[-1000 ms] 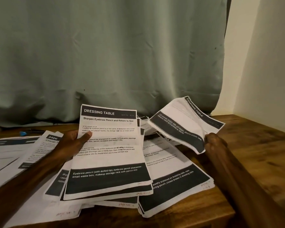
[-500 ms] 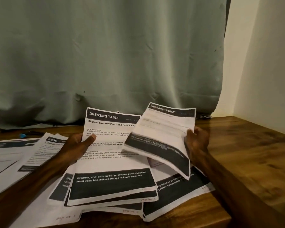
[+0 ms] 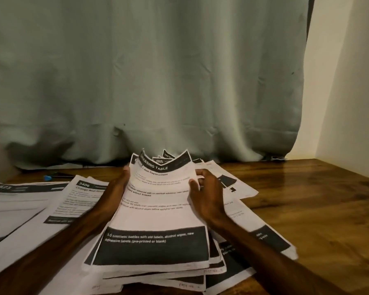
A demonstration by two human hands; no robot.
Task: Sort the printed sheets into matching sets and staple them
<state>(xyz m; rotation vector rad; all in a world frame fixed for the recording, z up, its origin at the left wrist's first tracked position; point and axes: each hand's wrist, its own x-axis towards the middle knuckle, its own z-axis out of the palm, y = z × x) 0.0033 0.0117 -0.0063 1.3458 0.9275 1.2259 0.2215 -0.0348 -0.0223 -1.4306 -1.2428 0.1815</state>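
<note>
- Head view: the Dressing Table stack (image 3: pixel 156 209) is dead ahead, between both hands. Its long axis runs away from the person, and its near end rests on sheets spread over the counter (image 3: pixel 307 209).
- The left hand (image 3: pixel 117 188) grip clasps the left edge. The right hand (image 3: pixel 207 196) grip pinches the right edge, thumb on top.
- Count: two hands and four paper groups, including the 3406 pile (image 3: pixel 79 201).
</note>
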